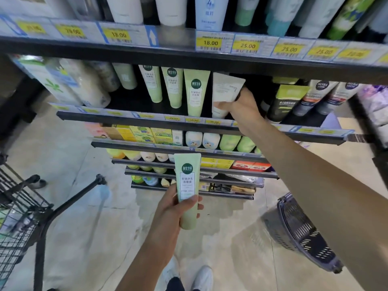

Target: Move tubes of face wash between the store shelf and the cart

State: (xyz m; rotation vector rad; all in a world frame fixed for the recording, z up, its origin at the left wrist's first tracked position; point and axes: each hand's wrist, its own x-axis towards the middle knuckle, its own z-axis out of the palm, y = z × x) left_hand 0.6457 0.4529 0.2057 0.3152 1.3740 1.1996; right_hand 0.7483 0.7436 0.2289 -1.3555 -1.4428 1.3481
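Two tubes in my hands at the black store shelf point(134, 119).
My left hand point(174, 206) grips a pale green plastic tube point(187, 185) below it; my right hand point(241, 106) grips a white tube point(225, 89) beside matching green tubes point(196, 91).

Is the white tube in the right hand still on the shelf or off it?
Cannot tell: the right hand grips the white tube at the shelf, its base hidden.

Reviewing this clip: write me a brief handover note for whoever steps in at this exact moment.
Left hand: grips a light green tube upright, off the shelf, above the floor.
Right hand: fingers wrapped round a white tube in the second shelf row, beside three matching green tubes.
Cart: at lower left; its contents cannot be made out.
Done: one green tube in hand.
Left: which way the tubes are headed is unclear; finish moving both.
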